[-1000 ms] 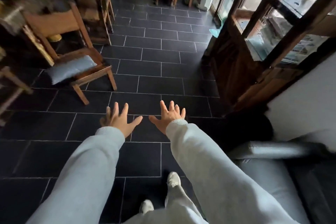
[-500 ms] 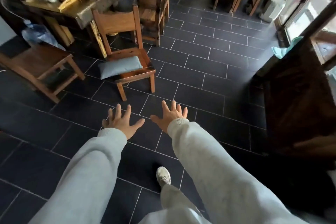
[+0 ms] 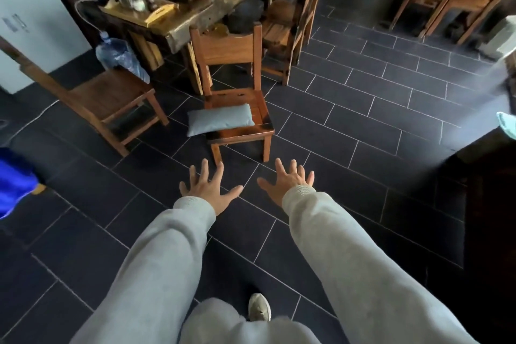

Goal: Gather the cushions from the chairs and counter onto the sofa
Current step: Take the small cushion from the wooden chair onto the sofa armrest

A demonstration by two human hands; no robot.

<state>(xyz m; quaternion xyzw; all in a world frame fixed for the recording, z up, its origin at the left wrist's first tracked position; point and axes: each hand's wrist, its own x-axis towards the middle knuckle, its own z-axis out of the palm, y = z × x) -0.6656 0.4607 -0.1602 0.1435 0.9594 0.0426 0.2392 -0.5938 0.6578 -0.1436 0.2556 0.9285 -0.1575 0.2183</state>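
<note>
We see left hand (image 3: pixel 210 191) and right hand (image 3: pixel 287 185) spread, grip empty, above floor; grey cushion (image 3: pixel 219 122) on chair (image 3: pixel 237 109) seat, overhanging left edge.

Cushion (image 3: pixel 220 122) matt cloth; chair (image 3: pixel 237 109) glossy wood, seemingly.

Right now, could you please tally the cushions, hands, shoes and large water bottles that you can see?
Cushions: 1, the grey cushion on the wooden chair
Hands: 2, the left hand and the right hand, fingers spread, both empty
Shoes: 1, the pale shoe
Large water bottles: 1, the water bottle by the table
Total: 5
</note>
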